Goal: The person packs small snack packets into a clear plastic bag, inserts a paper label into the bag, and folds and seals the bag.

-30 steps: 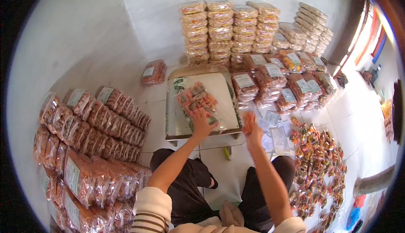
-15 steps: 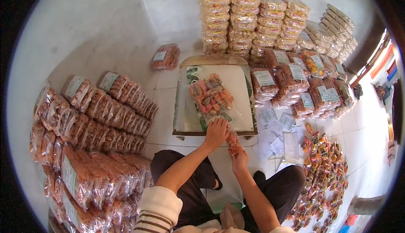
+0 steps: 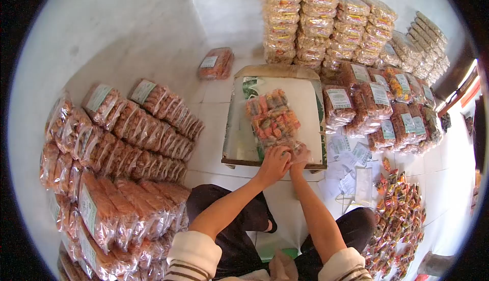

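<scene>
A clear plastic bag [image 3: 274, 120] filled with rows of small red, orange and dark snack packets lies on a low table with a white top [image 3: 305, 97]. At the bag's near end, my left hand [image 3: 276, 163] has its fingers curled closed on the plastic mouth. My right hand [image 3: 299, 157] is pressed up beside it at the same opening, partly behind clear plastic. Motion smears its fingers, and whatever they may hold is hidden.
Bagged brown snacks [image 3: 137, 194] are stacked on the left. Labelled packs [image 3: 379, 95] and tall piles of pale bagged snacks [image 3: 318, 21] stand behind and right. Loose small packets [image 3: 397, 220] and paper labels [image 3: 349, 153] lie on the floor at right. One pack [image 3: 216, 63] sits near the wall.
My right hand has moved up from below the table edge to the bag's mouth, beside my left hand. The small packets it held are now out of sight. The view has shifted slightly.
</scene>
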Demonstrator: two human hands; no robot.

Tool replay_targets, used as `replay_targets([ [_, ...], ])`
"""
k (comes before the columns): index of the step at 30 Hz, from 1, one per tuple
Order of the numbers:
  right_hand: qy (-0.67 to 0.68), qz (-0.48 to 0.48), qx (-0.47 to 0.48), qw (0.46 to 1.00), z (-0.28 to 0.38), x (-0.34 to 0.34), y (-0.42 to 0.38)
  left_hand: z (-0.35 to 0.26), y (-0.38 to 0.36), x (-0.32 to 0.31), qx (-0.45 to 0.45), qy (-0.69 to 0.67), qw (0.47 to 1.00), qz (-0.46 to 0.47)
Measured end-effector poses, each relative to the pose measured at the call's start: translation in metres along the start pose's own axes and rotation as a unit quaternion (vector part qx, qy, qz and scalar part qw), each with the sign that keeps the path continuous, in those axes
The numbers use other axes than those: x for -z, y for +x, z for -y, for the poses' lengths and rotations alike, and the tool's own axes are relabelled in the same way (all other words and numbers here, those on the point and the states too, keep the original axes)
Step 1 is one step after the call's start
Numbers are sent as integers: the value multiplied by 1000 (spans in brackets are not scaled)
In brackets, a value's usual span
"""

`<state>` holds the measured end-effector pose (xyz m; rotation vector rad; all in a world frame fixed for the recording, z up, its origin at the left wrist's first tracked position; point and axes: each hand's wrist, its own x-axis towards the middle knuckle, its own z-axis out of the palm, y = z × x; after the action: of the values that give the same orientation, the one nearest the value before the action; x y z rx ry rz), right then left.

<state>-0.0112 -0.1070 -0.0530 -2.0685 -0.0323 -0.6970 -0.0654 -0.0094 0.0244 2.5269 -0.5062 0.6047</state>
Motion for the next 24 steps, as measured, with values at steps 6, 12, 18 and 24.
replay_targets([
  [6, 137, 226, -81, 961, -20, 16, 15, 1, -1, -12, 29, 24, 998, 45],
  [12, -89, 592, 80, 797, -22, 141, 80, -34, 22, -41, 94, 122, 986, 61],
  [18, -228, 404, -71, 883, -71, 318, 108, -138, 71, -70, -24, 53, 996, 68],
  [24, -247, 285, -192, 906, -117, 442, 61, -229, 76, -102, -159, -17, 983, 95],
])
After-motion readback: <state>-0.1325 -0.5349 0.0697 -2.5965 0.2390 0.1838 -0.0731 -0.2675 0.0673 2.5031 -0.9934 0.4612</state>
